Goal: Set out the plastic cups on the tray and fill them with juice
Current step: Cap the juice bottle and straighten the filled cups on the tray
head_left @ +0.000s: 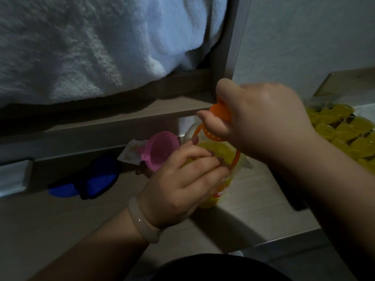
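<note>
Head view, dim and a bit blurred. Juice bottle [212,196] stands on the table [257,201] at centre frame, long axis roughly upright, cap end up and away from the camera; a slight tilt can't be ruled out. Left hand [180,179] wraps the bottle's shoulder from the left, fingers curled over the yellow body, pale bracelet [143,223] on that wrist. Right hand [261,122] comes in from the right and above, fingers and thumb closed round the orange cap [220,111]; an orange carry ring [237,158] loops down from the neck. Can't tell if the cap is going on or coming off. Filled cups [345,128] sit packed together at the far right, yellow liquid in all that show; the tray under them is mostly hidden. Key relation: cups lie to the right of the bottle, beyond the right forearm, so the right arm is the nearer one and crosses the path between bottle and cups. Judgement: any further pour means swinging the neck rightward, so the right arm has to clear first. Most visible cups look done. Pink funnel [160,149] lies just behind the bottle on its left side. Blue item [91,179] lower left, white fleecy blanket [81,47] above.
</note>
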A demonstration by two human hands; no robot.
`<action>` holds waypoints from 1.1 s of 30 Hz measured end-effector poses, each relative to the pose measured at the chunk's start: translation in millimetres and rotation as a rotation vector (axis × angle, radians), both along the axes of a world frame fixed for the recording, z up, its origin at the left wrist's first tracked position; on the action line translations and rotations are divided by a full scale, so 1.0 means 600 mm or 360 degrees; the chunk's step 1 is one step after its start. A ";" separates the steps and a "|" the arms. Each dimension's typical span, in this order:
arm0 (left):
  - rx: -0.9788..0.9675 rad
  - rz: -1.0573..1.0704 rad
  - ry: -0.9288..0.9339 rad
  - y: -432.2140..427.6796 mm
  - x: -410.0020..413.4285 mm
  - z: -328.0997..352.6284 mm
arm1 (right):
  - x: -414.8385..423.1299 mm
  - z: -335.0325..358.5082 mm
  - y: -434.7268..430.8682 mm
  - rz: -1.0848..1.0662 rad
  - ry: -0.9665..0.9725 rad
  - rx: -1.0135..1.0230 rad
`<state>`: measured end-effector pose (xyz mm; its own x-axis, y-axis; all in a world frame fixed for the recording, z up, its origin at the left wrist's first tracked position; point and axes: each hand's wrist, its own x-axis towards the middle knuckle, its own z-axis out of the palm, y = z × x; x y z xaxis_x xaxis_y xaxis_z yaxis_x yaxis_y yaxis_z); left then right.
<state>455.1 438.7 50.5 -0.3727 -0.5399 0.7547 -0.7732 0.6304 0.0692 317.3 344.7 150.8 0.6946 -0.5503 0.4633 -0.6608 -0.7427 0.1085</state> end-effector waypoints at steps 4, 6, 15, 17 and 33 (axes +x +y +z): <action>0.0021 0.0194 0.0274 -0.001 -0.004 0.020 | -0.011 0.010 0.004 0.0048 0.0094 0.0068; 0.0089 0.0338 0.0429 -0.006 -0.007 0.022 | -0.021 0.013 -0.001 0.0048 0.0179 0.0102; 0.1070 0.0353 0.0712 -0.010 -0.069 0.018 | -0.078 0.019 0.007 0.0252 0.0146 0.0222; 0.1064 0.0334 0.0765 -0.018 -0.082 0.021 | -0.089 0.018 0.007 0.0256 0.0095 0.0173; 0.1084 0.0149 0.0923 -0.080 -0.141 0.018 | -0.153 -0.007 -0.018 0.0120 -0.0160 -0.0071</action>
